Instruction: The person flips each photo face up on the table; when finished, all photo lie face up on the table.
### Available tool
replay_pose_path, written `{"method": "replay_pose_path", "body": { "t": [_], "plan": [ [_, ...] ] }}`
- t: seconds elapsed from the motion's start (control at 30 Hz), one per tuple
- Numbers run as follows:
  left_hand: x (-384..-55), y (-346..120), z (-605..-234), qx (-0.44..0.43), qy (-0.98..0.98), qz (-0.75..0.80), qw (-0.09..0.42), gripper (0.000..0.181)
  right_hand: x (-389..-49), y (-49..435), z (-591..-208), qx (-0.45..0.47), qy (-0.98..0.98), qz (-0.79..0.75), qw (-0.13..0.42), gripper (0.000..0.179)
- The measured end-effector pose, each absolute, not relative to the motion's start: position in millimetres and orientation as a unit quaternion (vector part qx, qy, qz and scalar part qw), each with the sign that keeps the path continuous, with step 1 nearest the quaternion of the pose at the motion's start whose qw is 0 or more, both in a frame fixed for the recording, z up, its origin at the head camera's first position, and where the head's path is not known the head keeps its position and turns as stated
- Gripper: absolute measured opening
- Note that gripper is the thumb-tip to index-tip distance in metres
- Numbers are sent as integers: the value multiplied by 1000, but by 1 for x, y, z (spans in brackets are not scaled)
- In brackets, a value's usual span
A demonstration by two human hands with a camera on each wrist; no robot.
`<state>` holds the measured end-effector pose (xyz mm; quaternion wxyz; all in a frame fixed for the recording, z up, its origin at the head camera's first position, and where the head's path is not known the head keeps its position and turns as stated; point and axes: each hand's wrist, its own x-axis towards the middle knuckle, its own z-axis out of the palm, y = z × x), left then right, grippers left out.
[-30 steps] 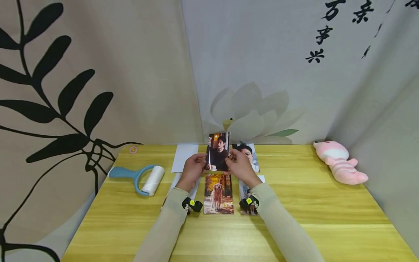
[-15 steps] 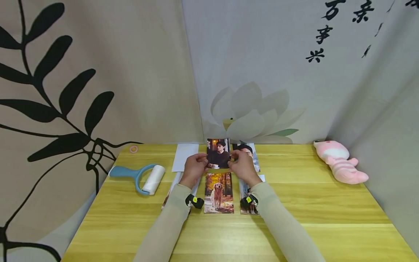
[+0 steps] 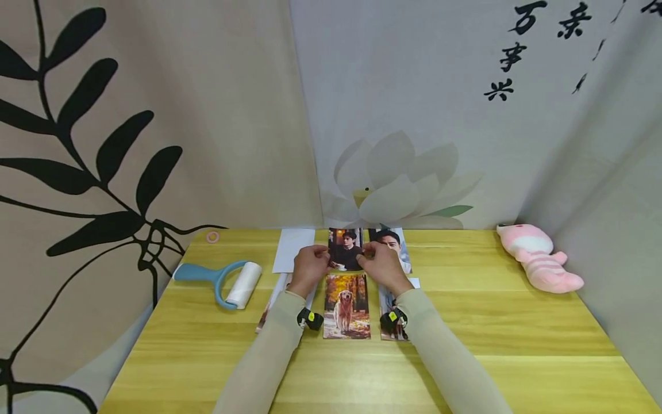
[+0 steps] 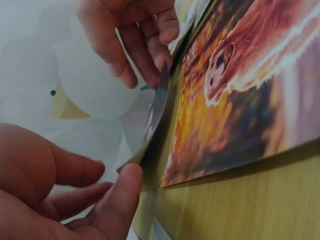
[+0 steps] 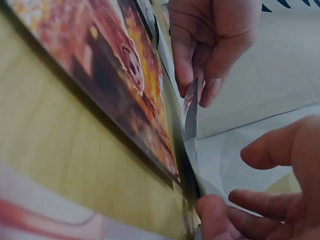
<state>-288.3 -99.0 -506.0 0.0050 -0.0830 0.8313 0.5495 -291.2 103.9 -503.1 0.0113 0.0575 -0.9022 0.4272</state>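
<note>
Between my hands is a photo (image 3: 345, 253) of a person in a dark sweater, at the table's back edge behind a photo of a golden dog (image 3: 345, 307). My left hand (image 3: 310, 267) pinches its left edge, and my right hand (image 3: 384, 265) pinches the right edge. Seen from the left wrist, the held photo (image 4: 156, 110) bows a little, close over the wood, its face mostly turned away. My left thumb (image 4: 129, 180) lies at its near corner. From the right wrist, the same photo (image 5: 190, 125) shows edge-on, with the dog photo (image 5: 115, 75) flat beside it.
A white card (image 3: 292, 251) and a partly covered one (image 3: 276, 296) lie left of my hands. Two more photos, a portrait (image 3: 404, 261) and one below it (image 3: 385, 299), lie right. Farther out are a blue-handled lint roller (image 3: 244, 286), a pink ring (image 3: 212, 236) and a pink plush toy (image 3: 540, 261).
Both hands have lowered the held photo's raised top from in front of the curtain down to the table's back edge, behind the dog photo. The other photos stay where they were.
</note>
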Motion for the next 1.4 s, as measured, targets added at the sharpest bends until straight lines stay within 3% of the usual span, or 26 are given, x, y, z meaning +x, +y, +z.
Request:
{"method": "replay_pose_path", "body": {
  "t": [0.23, 0.6, 0.8, 1.4],
  "plan": [
    [-285, -99, -501, -67, 861, 505, 9, 39, -294, 106, -506, 45, -906, 420, 7, 45],
    [-280, -118, -498, -64, 861, 504, -16, 32, -289, 101, -502, 53, -902, 429, 0, 45],
    [-279, -136, -494, -73, 852, 517, -25, 34, -290, 87, -497, 91, -897, 433, -2, 44],
    [-293, -185, -493, -132, 814, 566, 9, 48, -300, 23, -501, 204, -889, 410, -13, 39]
  ]
}}
